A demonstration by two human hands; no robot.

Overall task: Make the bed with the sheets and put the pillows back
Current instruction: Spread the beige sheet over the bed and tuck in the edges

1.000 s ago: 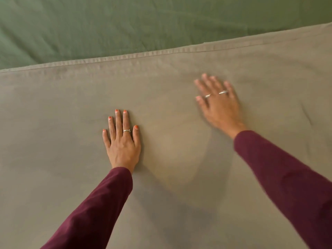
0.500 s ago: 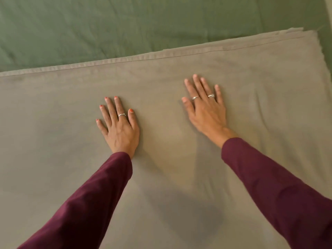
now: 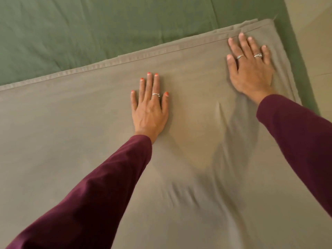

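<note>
A grey-brown top sheet [image 3: 71, 133] lies spread over a green fitted sheet [image 3: 100, 29], its hemmed edge running from lower left to upper right. My left hand [image 3: 150, 106] rests flat on the top sheet near the middle, fingers apart, holding nothing. My right hand [image 3: 251, 67] presses flat near the sheet's far right corner, fingertips at the hem. Small creases fan out below my right wrist and between my arms. No pillow is in view.
The bed's right edge [image 3: 296, 56] runs down the right side, with pale floor [image 3: 316, 33] beyond it. The green fitted sheet fills the far part of the bed.
My right hand has slid right and away to the top sheet's corner. The view has shifted right, so the bed edge and floor now show. My left hand stays flat on the sheet.
</note>
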